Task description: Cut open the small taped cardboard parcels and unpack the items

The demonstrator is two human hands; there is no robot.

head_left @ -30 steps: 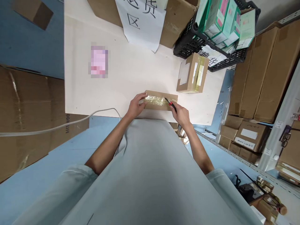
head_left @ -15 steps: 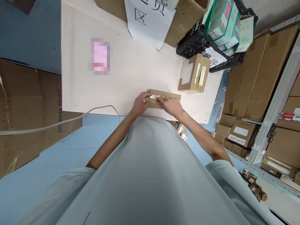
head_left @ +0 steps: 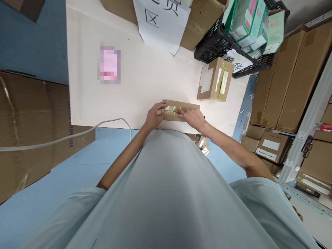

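Note:
A small cardboard box (head_left: pixel 181 104) lies near the front edge of the white table, with shiny tape (head_left: pixel 170 109) along its top and a dark line running through the tape. My left hand (head_left: pixel 154 116) grips the left end of this box, thumb and fingers on its corners. Over the right part of the box, my right hand (head_left: pixel 193 118) is closed around what looks like a box cutter (head_left: pixel 179 111). Only a red bit at the fingertips and a dark end behind the palm show; the rest is hidden in the hand.
Right of my hands stands a taped carton (head_left: pixel 216 79). Behind it is a black crate (head_left: pixel 211 46) of green-and-white boxes. A paper sign (head_left: pixel 162 27) hangs on a carton at the back. A pixelated pink item (head_left: pixel 109 65) and a white cable (head_left: pixel 109 121) are to the left.
My right hand has shifted slightly to the right along the tape with the box cutter, and more of the slit tape shows. My left hand stays on the box's left end.

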